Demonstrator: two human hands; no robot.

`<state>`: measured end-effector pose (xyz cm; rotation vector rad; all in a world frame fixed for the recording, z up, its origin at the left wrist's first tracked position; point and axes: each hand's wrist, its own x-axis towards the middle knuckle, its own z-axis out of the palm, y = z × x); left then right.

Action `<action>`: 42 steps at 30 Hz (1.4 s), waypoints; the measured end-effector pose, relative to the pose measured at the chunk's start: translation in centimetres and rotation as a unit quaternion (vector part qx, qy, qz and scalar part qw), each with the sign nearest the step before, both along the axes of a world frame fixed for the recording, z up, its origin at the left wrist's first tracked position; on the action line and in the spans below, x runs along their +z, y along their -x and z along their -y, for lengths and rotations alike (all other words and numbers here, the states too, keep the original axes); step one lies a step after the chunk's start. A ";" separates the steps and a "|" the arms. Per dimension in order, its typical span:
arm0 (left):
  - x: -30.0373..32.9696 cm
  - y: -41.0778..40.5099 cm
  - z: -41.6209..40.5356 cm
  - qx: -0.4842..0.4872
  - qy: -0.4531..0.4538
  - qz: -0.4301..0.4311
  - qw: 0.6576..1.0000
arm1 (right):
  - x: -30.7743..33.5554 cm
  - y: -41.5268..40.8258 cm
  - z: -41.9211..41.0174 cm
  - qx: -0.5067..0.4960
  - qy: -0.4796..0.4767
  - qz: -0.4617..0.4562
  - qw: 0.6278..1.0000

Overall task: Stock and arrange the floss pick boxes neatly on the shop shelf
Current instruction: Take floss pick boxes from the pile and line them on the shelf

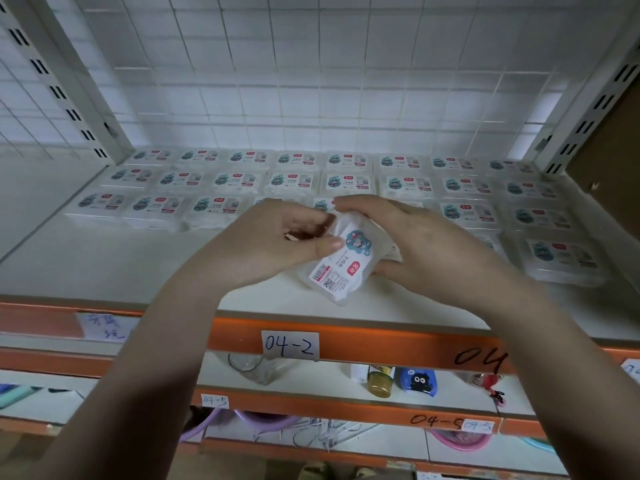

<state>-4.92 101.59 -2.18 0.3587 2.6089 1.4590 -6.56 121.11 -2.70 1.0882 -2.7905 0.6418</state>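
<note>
Head view: white laminate shelf [145, 265] with orange front rail, wire-grid back. Stock: rows of flat clear-plastic floss pick boxes [349, 183] with printed labels, filling the rear edge and right corner. Left hand [277, 237] and right hand [415, 247], fingers curled, together grip one tilted translucent floss pick box [337, 271] above the front-centre edge. Step, judged: placing; next, level it and extend the front row.

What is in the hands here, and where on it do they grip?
One floss pick box, held in both hands above the shelf. The left hand pinches its upper left edge with the thumb on the label; the right hand wraps its right side.
</note>
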 end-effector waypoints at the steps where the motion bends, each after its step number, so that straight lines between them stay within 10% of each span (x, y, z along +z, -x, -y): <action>1: 0.4 0.3 0.1 -0.005 -0.008 0.009 1.000 | 0.1 0.2 0.0 -0.003 -0.014 -0.008 1.000; 12: -2.4 -2.0 -1.7 0.186 -0.401 0.075 0.894 | -3.4 -1.8 1.9 -0.074 0.211 -0.062 0.973; 17: -1.8 -2.7 0.0 0.088 -0.099 -0.073 0.988 | -3.0 -1.4 1.5 -0.036 0.182 -0.041 0.982; 20: -1.2 -1.8 2.0 0.064 0.058 -0.110 0.990 | -2.3 -1.5 1.5 -0.003 0.154 0.022 0.988; 30: -5.4 -0.5 2.8 0.145 0.111 -0.033 0.983 | -8.8 -7.9 -0.2 -0.343 0.010 -0.146 0.928; 42: -6.2 0.2 -1.5 0.181 0.156 -0.058 0.969 | -11.4 -7.1 -1.5 -0.294 0.035 -0.303 0.906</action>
